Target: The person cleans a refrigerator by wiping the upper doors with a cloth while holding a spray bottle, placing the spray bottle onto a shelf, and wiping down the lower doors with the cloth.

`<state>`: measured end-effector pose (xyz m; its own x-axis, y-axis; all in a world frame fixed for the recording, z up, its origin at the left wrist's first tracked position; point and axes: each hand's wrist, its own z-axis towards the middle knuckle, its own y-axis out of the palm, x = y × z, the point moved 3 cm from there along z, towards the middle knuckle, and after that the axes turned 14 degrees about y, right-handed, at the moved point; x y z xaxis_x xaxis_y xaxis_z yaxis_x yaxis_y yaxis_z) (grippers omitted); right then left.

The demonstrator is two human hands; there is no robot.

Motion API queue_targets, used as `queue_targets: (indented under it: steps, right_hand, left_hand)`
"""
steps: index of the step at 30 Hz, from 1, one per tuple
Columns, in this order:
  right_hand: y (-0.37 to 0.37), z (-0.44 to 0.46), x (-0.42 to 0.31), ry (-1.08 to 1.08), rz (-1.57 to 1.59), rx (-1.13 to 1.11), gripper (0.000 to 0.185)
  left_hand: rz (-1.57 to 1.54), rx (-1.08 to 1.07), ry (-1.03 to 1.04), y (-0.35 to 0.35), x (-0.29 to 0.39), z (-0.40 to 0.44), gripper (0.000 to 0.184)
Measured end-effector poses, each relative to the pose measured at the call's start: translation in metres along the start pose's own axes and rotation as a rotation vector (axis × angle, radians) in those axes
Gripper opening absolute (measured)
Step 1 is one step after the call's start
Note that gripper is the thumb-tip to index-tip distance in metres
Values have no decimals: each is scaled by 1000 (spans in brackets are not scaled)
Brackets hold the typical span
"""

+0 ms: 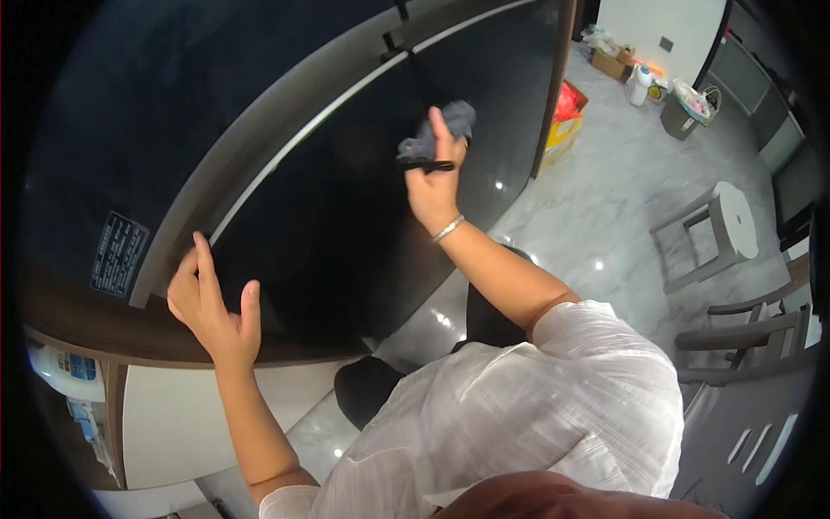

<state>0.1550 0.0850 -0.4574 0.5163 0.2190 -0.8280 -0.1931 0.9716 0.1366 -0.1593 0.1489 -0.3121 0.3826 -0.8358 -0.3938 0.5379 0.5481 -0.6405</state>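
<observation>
My right hand grips a bunched grey cloth against the glossy dark lower door of what looks like a refrigerator. A black band crosses this hand near the cloth, and the thumb points up along the cloth. My left hand rests at the left end of the same door, beside the pale strip along its top edge. Its fingers are stretched out, the thumb stands apart, and nothing is held in it.
A label is on the dark upper door. White bottles stand on a shelf at lower left. To the right are a grey stool, a chair, a bin, a white jug and a yellow box.
</observation>
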Motion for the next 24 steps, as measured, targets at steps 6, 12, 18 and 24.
queue_targets:
  steps: [6,12,18,24]
  right_hand:
    - [-10,102,-42,-365,-86,10,58]
    - [-44,226,9,-333,-118,172,48]
    - [-84,356,96,-305,-249,263,46]
    - [-107,412,150,129,57,222,35]
  left_hand:
    - [-38,14,-24,0,1,0,77]
    - [-39,-34,-34,-2,2,0,80]
    - [-76,-97,-66,-5,2,1,84]
    - [-49,-130,-88,-5,4,4,85]
